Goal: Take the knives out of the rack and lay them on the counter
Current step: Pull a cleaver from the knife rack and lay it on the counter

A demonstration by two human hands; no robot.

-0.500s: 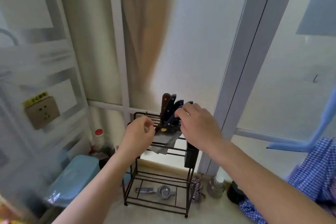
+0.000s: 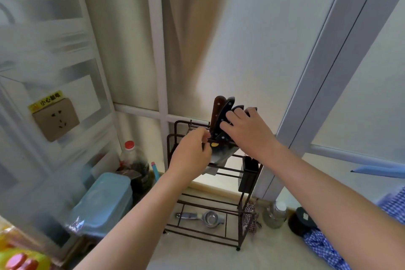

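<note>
Head view puts the knives upright in the rack at frame centre, handles up. My right hand curls around the dark handles; my left hand pinches at the rack's top rail. I judge them stiff, heavy and sharp: grip handles only. Yellow sticker over the wall socket: "小心触电", I think.
</note>
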